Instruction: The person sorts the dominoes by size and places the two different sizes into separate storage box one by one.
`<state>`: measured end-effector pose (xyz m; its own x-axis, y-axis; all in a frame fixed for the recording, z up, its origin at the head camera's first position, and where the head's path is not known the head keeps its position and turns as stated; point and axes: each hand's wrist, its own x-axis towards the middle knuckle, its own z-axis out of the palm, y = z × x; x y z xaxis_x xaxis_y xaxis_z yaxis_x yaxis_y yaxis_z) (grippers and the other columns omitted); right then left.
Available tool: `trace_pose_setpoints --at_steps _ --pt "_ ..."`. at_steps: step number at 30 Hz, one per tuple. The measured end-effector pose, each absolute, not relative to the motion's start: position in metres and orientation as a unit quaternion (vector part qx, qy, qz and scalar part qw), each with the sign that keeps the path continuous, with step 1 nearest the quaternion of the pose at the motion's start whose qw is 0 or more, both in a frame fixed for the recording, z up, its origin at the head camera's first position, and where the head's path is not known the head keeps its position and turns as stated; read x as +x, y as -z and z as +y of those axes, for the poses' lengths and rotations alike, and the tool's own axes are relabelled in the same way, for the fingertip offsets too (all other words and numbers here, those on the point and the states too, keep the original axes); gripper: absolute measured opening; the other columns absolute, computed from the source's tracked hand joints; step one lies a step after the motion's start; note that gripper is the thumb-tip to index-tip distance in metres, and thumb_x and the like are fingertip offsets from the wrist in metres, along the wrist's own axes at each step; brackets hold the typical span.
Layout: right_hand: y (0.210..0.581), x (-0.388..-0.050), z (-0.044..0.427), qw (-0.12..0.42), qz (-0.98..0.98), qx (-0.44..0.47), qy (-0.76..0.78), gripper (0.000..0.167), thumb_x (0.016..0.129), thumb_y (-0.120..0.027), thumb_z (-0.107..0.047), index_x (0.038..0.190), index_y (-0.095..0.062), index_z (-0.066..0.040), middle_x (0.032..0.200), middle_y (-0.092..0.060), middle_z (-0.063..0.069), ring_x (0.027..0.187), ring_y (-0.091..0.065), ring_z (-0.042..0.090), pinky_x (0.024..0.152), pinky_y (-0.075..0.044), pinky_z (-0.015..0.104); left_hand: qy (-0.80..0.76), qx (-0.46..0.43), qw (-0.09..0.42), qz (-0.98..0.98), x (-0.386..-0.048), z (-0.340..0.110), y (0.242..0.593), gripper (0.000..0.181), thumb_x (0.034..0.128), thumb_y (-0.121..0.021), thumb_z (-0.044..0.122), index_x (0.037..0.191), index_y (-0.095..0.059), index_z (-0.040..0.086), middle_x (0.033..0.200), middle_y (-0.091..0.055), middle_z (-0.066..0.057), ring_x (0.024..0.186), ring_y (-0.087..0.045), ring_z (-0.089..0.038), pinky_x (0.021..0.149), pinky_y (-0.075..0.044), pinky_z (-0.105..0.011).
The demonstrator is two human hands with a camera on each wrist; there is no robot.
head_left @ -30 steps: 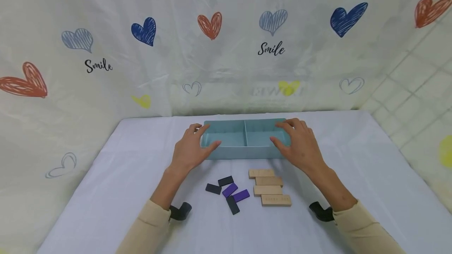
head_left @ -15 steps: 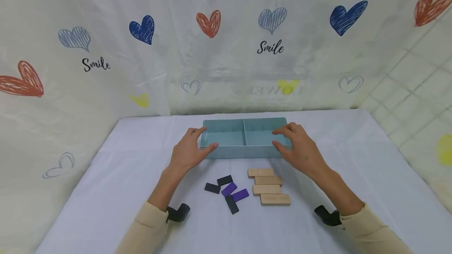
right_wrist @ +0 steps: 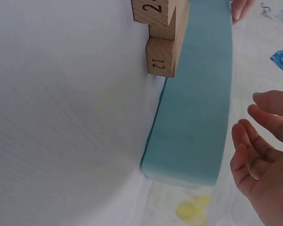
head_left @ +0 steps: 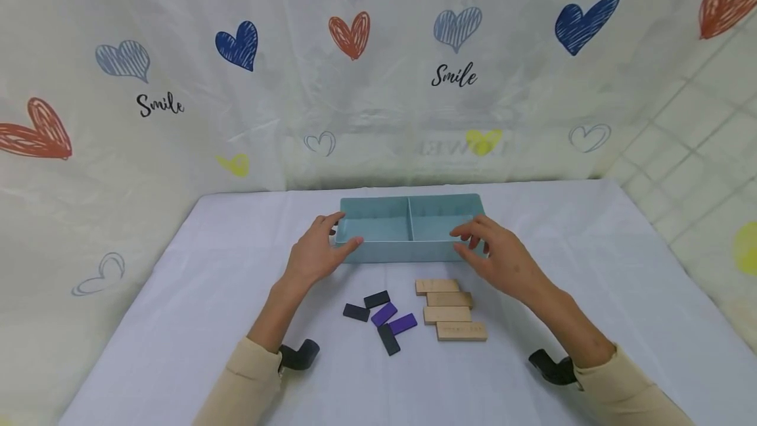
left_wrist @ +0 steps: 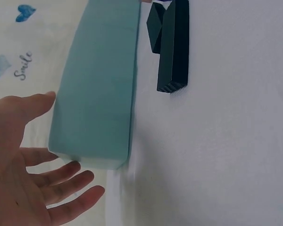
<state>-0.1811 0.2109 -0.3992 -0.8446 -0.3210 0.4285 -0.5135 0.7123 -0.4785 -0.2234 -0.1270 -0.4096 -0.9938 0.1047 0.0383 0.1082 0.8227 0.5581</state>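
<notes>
A light-blue two-compartment tray (head_left: 378, 252) stands toward the back of the table. At its left end is my left hand (head_left: 313, 252), thumb near the front rim and fingers spread beside the end wall; in the left wrist view the thumb tip meets the rim. My right hand (head_left: 503, 258) hovers by the right front corner, fingers loosely bent, and the right wrist view shows it apart from the tray with nothing held. In front lie several wooden blocks (head_left: 446, 315) in a staggered row, numbers printed on their ends. Left of them are black blocks (head_left: 356, 312) and purple blocks (head_left: 403, 323).
A white cloth covers the table (head_left: 195, 321). Behind it hangs a pale sheet (head_left: 390, 97) printed with hearts and "Smile". A black wrist mount (head_left: 300, 354) sits at the left cuff and another black mount (head_left: 552, 367) at the right.
My right hand has drawn back from the tray's right end toward the front, its fingers coming closer together. The left hand is nearly unmoved, and the tray and blocks look unmoved.
</notes>
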Motion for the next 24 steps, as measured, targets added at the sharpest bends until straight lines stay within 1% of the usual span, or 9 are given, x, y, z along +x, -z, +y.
trace_pose_setpoints --at_steps 3,5,11,18,24 --pt "0.4005 -0.1787 0.2115 0.147 -0.908 0.244 -0.307 0.024 0.093 -0.077 -0.005 0.115 -0.074 -0.014 0.099 -0.069 -0.007 0.083 -0.059 0.008 0.072 -0.054 0.03 0.307 -0.053 0.004 -0.95 -0.2231 -0.127 0.4104 0.075 0.0956 -0.068 0.056 0.157 -0.046 0.02 0.151 -0.055 -0.012 0.134 -0.062 -0.03 0.097 -0.057 -0.055" --pt "0.4009 -0.1774 0.2117 0.134 -0.907 0.25 -0.312 0.023 0.094 -0.076 -0.005 0.116 -0.074 -0.014 0.101 -0.071 -0.007 0.084 -0.059 0.006 0.072 -0.055 0.031 0.315 -0.052 0.005 -0.948 -0.2231 -0.127 0.4109 0.075 0.0958 -0.069 0.055 0.157 -0.046 0.019 0.151 -0.056 -0.012 0.134 -0.062 -0.03 0.098 -0.057 -0.054" --pt "0.4018 -0.1747 0.211 0.092 -0.914 0.249 -0.307 0.026 0.095 -0.074 -0.007 0.121 -0.073 -0.011 0.103 -0.073 -0.006 0.086 -0.063 0.008 0.076 -0.057 0.033 0.333 -0.05 0.007 -0.942 -0.2234 -0.1268 0.413 0.075 0.0951 -0.071 0.052 0.157 -0.047 0.018 0.15 -0.057 -0.013 0.132 -0.062 -0.031 0.098 -0.056 -0.053" --pt "0.4035 -0.173 0.2099 0.036 -0.926 0.238 -0.292 0.028 0.097 -0.072 -0.012 0.126 -0.072 -0.01 0.107 -0.075 -0.004 0.089 -0.064 0.009 0.08 -0.059 0.035 0.353 -0.046 0.001 -0.934 -0.2227 -0.1268 0.4143 0.075 0.0953 -0.072 0.05 0.158 -0.045 0.017 0.151 -0.056 -0.013 0.133 -0.061 -0.032 0.098 -0.057 -0.052" --pt "0.4062 -0.1711 0.2119 -0.011 -0.925 0.245 -0.291 0.025 0.098 -0.071 -0.013 0.123 -0.073 -0.01 0.109 -0.075 0.002 0.092 -0.065 0.01 0.083 -0.059 0.038 0.368 -0.049 -0.008 -0.929 -0.2231 -0.1271 0.4133 0.075 0.0964 -0.072 0.047 0.159 -0.043 0.016 0.153 -0.054 -0.014 0.133 -0.06 -0.033 0.099 -0.056 -0.052"
